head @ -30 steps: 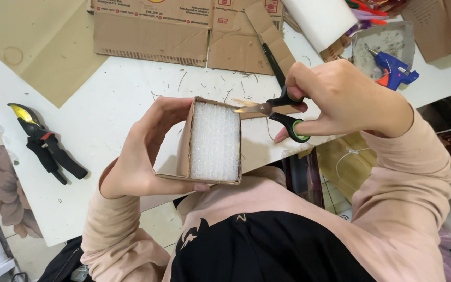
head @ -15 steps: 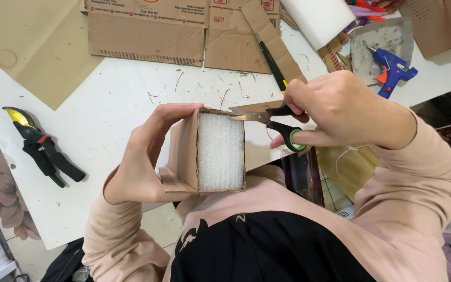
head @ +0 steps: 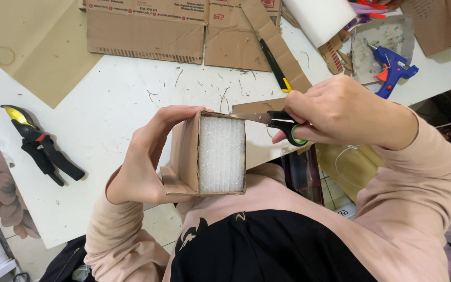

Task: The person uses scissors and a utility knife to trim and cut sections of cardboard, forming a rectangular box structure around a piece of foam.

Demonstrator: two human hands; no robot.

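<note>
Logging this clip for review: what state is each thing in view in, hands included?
Left hand: gripping the cardboard box's side.
Right hand: gripping the scissors.
Cardboard box: held up, open side showing white foam inside.
Scissors: blades at the box's top edge.
Pruning shears: lying on the table, blades closed.
Glue gun: lying on its side.
Utility knife: lying on cardboard.
</note>
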